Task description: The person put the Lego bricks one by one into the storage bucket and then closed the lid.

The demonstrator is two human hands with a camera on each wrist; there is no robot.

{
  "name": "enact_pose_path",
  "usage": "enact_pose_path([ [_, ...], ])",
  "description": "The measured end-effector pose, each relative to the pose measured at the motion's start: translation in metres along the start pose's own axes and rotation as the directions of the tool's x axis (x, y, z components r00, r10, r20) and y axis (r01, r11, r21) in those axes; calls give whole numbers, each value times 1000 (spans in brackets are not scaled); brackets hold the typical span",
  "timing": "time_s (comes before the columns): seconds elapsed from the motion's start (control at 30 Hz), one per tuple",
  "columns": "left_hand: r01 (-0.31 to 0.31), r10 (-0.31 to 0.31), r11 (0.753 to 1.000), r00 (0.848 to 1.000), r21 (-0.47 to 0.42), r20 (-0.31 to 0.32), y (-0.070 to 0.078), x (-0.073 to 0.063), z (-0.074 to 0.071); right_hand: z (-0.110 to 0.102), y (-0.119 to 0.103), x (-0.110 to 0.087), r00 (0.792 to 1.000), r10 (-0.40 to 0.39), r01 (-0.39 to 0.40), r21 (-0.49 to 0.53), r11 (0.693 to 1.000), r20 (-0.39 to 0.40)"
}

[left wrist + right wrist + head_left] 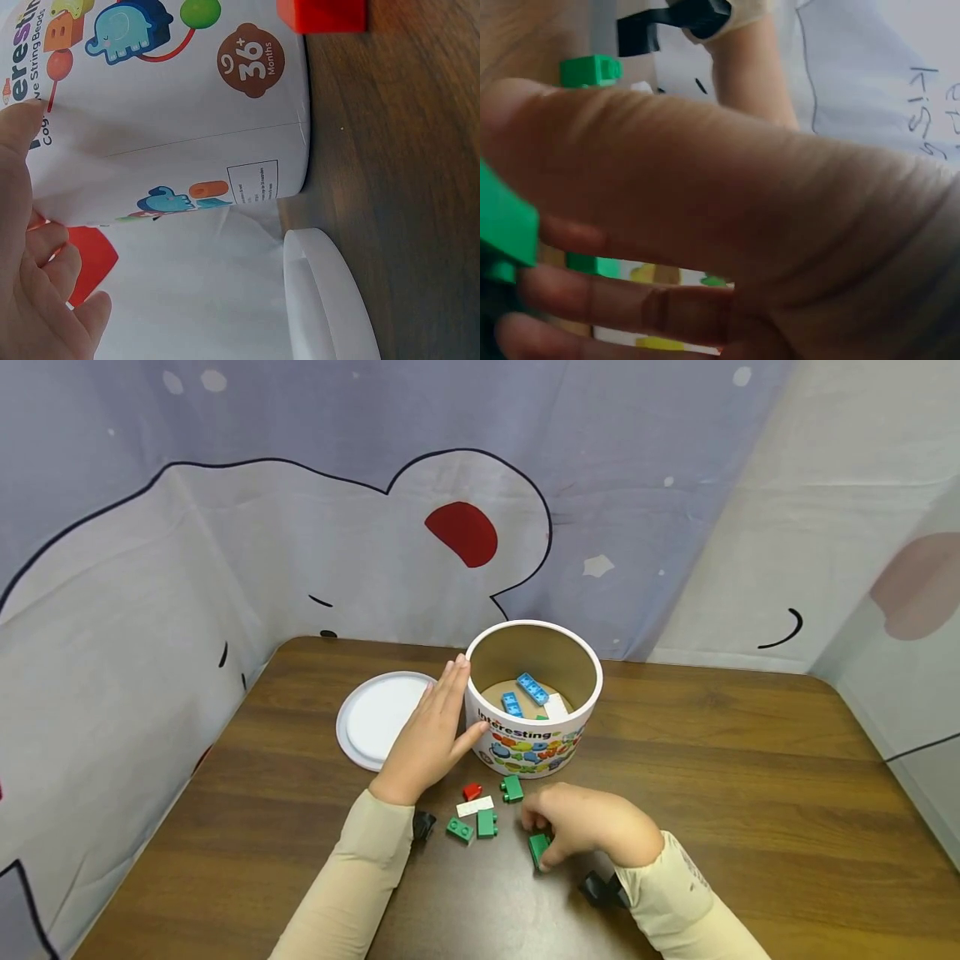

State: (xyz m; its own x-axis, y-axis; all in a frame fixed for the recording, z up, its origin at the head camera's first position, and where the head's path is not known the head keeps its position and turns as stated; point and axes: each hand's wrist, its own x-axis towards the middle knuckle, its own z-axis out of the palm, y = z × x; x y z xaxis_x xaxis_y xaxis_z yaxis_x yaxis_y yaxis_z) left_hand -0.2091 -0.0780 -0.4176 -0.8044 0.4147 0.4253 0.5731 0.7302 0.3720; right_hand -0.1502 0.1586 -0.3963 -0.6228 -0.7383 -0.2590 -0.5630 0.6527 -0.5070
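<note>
My left hand (427, 739) lies against the left side of a round white bucket (480, 693), fingers extended along its wall and thumb across its front. The left wrist view shows the printed wall (187, 112) close by. Lower right of the bucket, my right hand (592, 822) pinches a green toy brick (537, 850) between thumb and fingers, low over the table. That green brick (502, 217) appears at the edge of the right wrist view. Inside the bucket lie a long blue brick (532, 689), a shorter blue brick (512, 704) and a white piece (556, 707).
Between the hands are a red brick (472, 792), a long white brick (475, 807) and green bricks, one (512, 788) right before the bucket. A white round lid (367, 735) lies left of the bucket on the wooden table (720, 777). A printed curtain (300, 543) hangs behind.
</note>
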Motion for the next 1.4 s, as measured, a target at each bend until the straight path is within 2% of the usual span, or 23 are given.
enact_pose_path([
  [0.13,4,-4,1000,1000,-3,6,0,0,0,5,-3,2,1000,26,-26,-12,1000,1],
  [0.33,9,-9,1000,1000,-8,8,0,0,0,8,-4,4,1000,22,-22,-45,999,1],
  [0.67,12,-12,1000,1000,-10,11,1,0,-1,3,-1,5,996,-71,67,-84,994,-48],
  [0.83,7,-7,1000,1000,-6,4,1,0,0,-4,0,3,984,-121,108,-106,989,-134],
  [1.0,11,-11,1000,1000,-13,2,0,0,0,-9,0,0,948,-197,173,-113,978,-249],
  [1.2,15,-15,1000,1000,-22,6,-1,0,0,-13,2,-2,898,-219,187,-119,975,-382],
  [1.3,12,-12,1000,1000,-22,3,-1,0,1,-15,1,-4,858,-230,198,-118,973,-460],
  [1.4,8,-8,1000,1000,-19,1,-1,0,1,-19,0,-7,800,-247,232,-98,968,-547],
])
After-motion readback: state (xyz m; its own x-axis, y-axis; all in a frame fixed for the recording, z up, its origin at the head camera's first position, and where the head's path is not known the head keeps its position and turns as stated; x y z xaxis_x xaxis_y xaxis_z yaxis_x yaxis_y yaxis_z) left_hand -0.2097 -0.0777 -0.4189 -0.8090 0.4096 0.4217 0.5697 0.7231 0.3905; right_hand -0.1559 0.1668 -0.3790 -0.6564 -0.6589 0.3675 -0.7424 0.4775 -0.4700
